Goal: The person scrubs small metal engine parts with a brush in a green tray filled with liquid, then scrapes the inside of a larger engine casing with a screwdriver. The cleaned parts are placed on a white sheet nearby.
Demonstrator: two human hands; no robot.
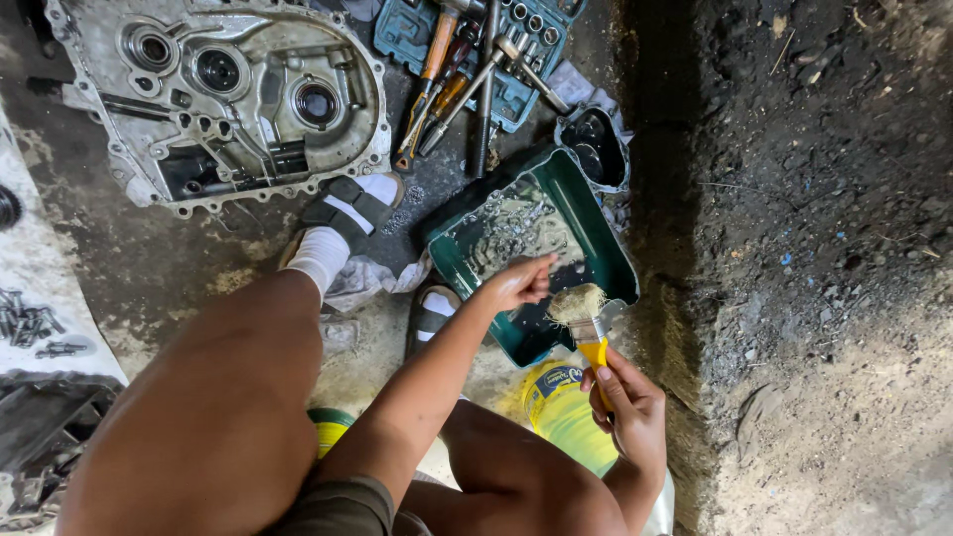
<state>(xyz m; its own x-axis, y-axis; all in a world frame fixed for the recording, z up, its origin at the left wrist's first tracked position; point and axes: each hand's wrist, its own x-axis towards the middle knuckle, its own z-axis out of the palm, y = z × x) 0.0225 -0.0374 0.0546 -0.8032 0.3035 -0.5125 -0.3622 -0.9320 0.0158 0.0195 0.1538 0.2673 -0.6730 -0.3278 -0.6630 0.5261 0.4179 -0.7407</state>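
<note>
Taking the green rectangular plastic tray (611, 260) as the landmark, the left-to-right order runs as follows. Far to its left, a scatter of small dark bolts (30, 326) lies on a pale sheet. Up and left of the tray sits a large grey cast-metal gearbox housing (223, 94) with round bores. Just above the tray, a teal plastic socket-set case (516, 60) lies open, with orange-handled screwdrivers (437, 69) and steel extension bars across it. Between housing and tray, a foot in a white sock and black sandal (342, 223) rests on the grimy floor.

The person's left hand (516, 283) reaches out on a straight arm over the tray's near edge, fingertips pinched narrow around something too small to make out. Right beside it, touching the tray's near rim, is the worn pale bristle head of a yellow-handled paintbrush (586, 323). Below the tray, a yellow round tin with a blue label patch (566, 407) stands between the knees. The right hand (625, 407) is wrapped around the brush handle, wrist bent upward, bristles pointing toward the left fingertips. A small black tub (596, 144) lies at the tray's upper right corner.
</note>
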